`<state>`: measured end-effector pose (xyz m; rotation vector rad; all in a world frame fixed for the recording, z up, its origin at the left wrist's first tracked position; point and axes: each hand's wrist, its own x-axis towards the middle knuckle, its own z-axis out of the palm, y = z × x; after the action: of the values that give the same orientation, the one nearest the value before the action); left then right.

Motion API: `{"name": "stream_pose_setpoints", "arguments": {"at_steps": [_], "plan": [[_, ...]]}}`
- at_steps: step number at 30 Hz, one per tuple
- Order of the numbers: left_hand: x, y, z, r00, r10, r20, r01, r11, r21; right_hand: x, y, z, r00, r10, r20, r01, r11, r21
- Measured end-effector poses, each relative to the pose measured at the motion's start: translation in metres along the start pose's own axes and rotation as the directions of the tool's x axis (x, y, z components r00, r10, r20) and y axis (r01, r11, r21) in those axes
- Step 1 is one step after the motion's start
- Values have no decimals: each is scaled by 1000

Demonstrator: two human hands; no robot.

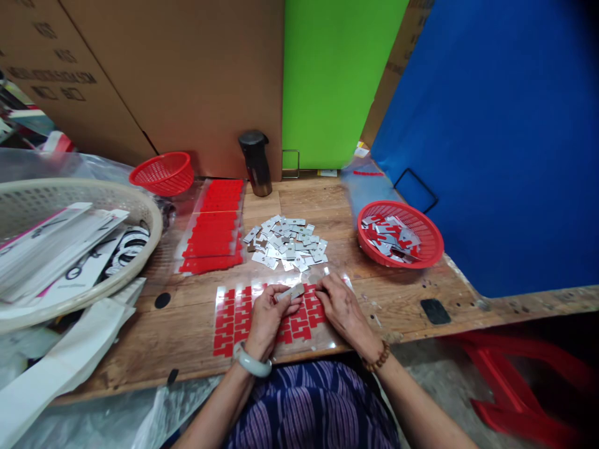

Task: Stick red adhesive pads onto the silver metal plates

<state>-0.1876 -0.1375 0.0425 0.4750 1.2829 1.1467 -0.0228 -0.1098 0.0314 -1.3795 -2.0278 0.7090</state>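
Note:
My left hand is closed on a small flat metal plate, pinched between thumb and fingers above the sticker sheet. That clear sheet carries rows of red T-shaped stickers and lies at the table's front. My right hand rests over the sheet's right part, fingers curled and fingertips pressed together at the red stickers; whatever they pinch is hidden. Just beyond both hands lies a loose pile of similar metal plates. A red basket to the right holds plates with red pieces on them.
Left of the pile lie stacked red sticker sheets. Behind them stand a small red basket and a dark bottle. A large cream basket with printed cards fills the left. Cardboard, green and blue panels border the back.

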Motion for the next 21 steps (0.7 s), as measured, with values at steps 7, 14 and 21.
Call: {"name": "stream_pose_setpoints", "arguments": {"at_steps": [7,14,21], "plan": [[9,-3,4,1000,13,-13,-13,1000,7,-2,-6,1,1000,20,-16,-20,1000,1],[12,-5,3,1000,-1,-28,1,1000,0,-10,2,13,997,49,-66,-46,998,51],[11,-4,5,999,11,-42,-11,1000,8,-5,-8,9,993,103,-64,-105,994,-21]]}}
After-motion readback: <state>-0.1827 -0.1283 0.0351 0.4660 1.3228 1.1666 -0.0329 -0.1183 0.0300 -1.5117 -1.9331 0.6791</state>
